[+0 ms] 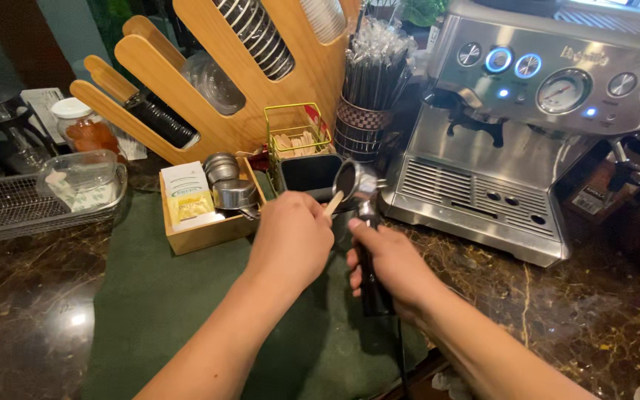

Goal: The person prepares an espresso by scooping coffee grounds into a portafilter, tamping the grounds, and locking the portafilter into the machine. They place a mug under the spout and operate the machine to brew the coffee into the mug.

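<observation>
- Portafilter [357, 194]: I hold it above the green mat [157, 311], just before the espresso machine [527, 133]
- My right hand [390, 267] wraps its black handle
- My left hand [290, 237] pinches a wooden stick [334, 202] at the basket

My right hand [390, 263] grips the black handle of a portafilter [357, 185], its metal basket tilted up over the green mat [157, 311]. My left hand [290, 237] holds a small wooden stick [334, 201] against the basket's rim. A steel espresso machine [527, 126] stands toward the counter's right end, with a wooden box [205, 207] of packets and tins at the mat's far edge.
</observation>
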